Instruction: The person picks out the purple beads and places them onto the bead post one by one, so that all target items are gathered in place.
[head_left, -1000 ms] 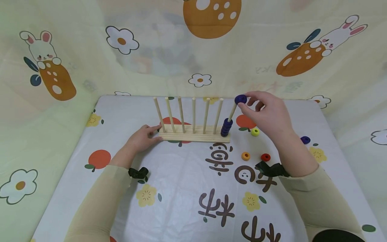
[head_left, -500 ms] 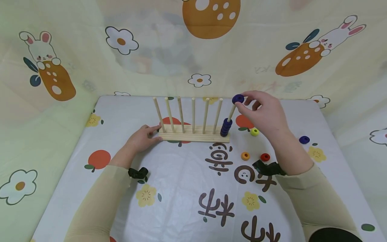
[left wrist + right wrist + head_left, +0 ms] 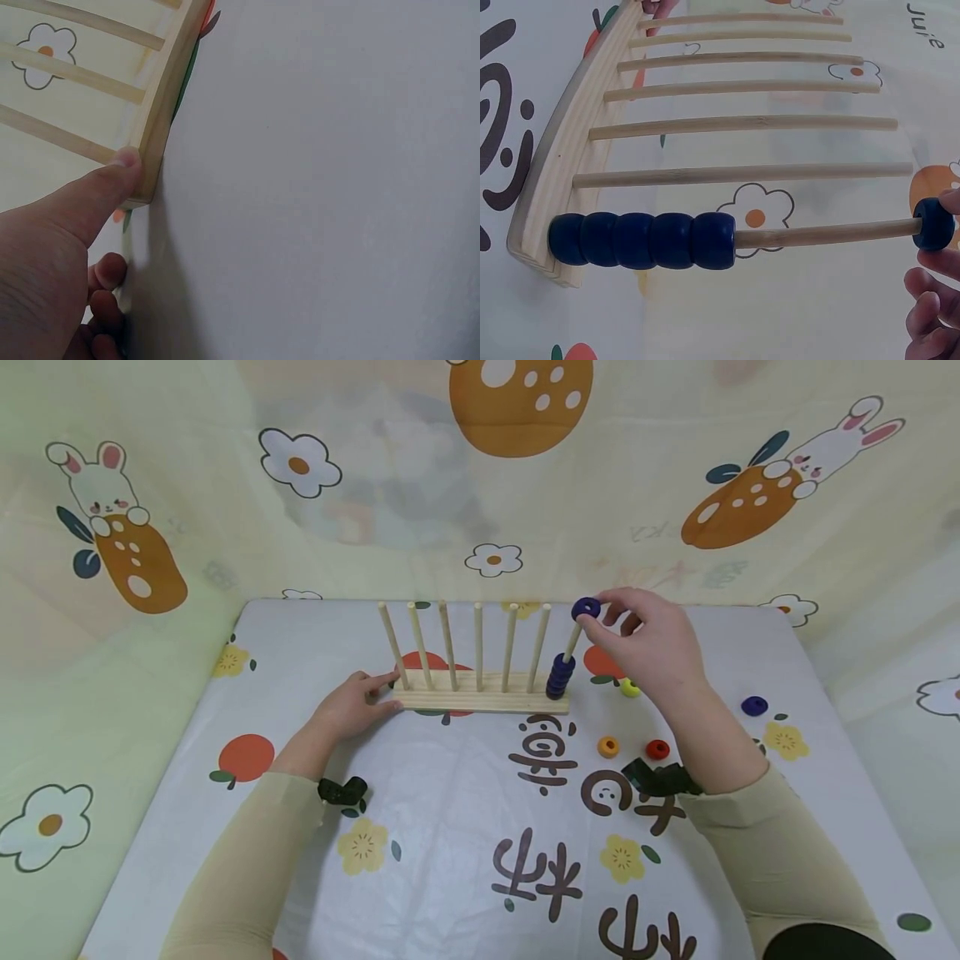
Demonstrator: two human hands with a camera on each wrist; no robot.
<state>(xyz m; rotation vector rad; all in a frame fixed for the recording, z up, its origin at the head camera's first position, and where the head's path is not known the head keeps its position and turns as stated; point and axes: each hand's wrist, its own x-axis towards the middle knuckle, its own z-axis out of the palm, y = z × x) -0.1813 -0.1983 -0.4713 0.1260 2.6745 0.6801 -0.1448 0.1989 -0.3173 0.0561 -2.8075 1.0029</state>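
Note:
A wooden rack [image 3: 480, 700] with a row of upright pegs stands on the table. Its rightmost peg carries a stack of several dark blue beads [image 3: 637, 241]; the other pegs are bare. My right hand [image 3: 652, 639] pinches one more blue bead [image 3: 934, 224] between thumb and fingers, right at the tip of that peg. In the right wrist view the peg's end meets the bead's hole. My left hand [image 3: 348, 703] holds the rack's left end, with the thumb [image 3: 112, 180] on the base near the leftmost peg.
Loose beads lie right of the rack: a yellow-green one [image 3: 630, 687] partly behind my right hand, an orange one [image 3: 608, 747], a red one [image 3: 657, 750] and a blue one [image 3: 754, 706] farther right. A patterned cloth wall [image 3: 375, 510] rises behind the table.
My right hand has shifted slightly left with the blue bead, bringing it over the tip of the rightmost peg. The left hand and the rack have stayed put.

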